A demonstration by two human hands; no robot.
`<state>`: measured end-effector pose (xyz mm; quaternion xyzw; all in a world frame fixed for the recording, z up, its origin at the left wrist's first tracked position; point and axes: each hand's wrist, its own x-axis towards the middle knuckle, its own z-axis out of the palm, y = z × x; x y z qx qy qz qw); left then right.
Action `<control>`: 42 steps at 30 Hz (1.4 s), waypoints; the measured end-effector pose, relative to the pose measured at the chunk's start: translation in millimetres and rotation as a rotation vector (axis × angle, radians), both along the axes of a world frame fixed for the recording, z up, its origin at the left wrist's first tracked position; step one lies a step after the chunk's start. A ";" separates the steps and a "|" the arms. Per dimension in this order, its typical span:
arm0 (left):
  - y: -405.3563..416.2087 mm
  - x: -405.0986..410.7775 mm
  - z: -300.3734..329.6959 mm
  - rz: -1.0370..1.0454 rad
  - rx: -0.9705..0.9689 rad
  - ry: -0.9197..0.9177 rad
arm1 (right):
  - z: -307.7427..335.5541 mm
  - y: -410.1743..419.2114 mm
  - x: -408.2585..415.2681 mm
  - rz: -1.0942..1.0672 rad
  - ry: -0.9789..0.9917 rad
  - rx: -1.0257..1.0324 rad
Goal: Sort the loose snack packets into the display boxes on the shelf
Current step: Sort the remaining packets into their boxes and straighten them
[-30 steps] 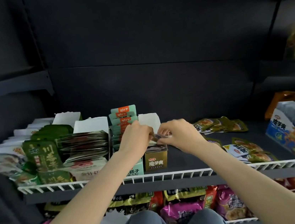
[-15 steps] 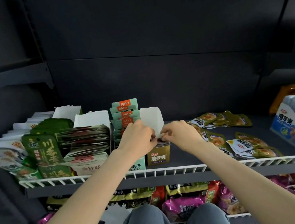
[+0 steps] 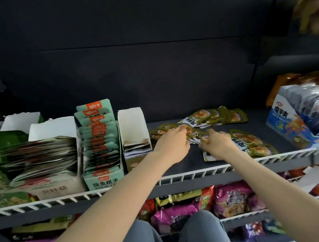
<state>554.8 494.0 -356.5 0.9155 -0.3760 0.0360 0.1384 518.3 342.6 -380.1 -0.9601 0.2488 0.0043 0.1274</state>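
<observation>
Fingers of right hand (image 3: 216, 144) curl onto olive snack packets (image 3: 243, 140) loose on shelf (image 3: 179, 158), likely gathering; exact grip blurred. Left hand (image 3: 172, 141) reaches into same heap, grip unclear. Narrow olive display box (image 3: 134, 136) just left, part-filled, probable destination. Teal box (image 3: 99, 142) beyond; blue box (image 3: 295, 124) far right; wire rail (image 3: 201, 173) in front.

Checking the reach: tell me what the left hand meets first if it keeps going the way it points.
Likely the loose olive-green snack packets farther back on the shelf; the left hand already sits at the pile's near edge, though depth is uncertain.
</observation>
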 end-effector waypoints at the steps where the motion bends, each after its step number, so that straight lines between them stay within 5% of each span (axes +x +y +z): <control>1: -6.9 7.3 -7.7 0.013 0.045 0.038 | -4.9 -4.3 1.3 -0.009 0.060 -0.034; 8: -26.4 39.1 -38.2 0.131 0.152 0.181 | -3.2 -1.7 2.5 0.093 0.006 -0.127; 10: -29.3 37.5 -38.7 0.143 -0.027 0.126 | -3.3 -0.9 1.6 0.113 -0.090 -0.224; 13: -35.5 29.6 -23.7 0.147 -0.416 0.411 | -5.4 0.6 0.9 0.204 -0.372 -0.233; 15: -38.4 27.3 -10.6 0.183 -0.642 0.602 | -6.5 4.6 1.1 0.330 -0.544 -0.087; 18: -32.5 29.0 3.4 0.280 -0.831 0.563 | -4.7 11.0 1.5 0.393 -0.642 0.157; 24: 19.2 26.1 23.2 0.344 -1.181 0.682 | 27.2 34.3 2.1 0.033 -0.571 0.934; 27: 54.2 25.3 26.9 0.346 -1.158 0.611 | 22.0 48.3 13.8 -0.087 -0.557 1.233; 32: 102.2 18.3 29.0 0.300 -0.699 0.042 | 45.9 76.5 13.1 -0.041 -0.774 0.870; 36: 122.9 13.8 31.9 0.330 -0.629 -0.055 | 72.0 94.0 1.5 0.111 -0.893 0.489; 42: 131.4 7.6 40.1 0.271 -0.651 -0.088 | 82.8 116.4 -1.7 0.332 -0.909 0.256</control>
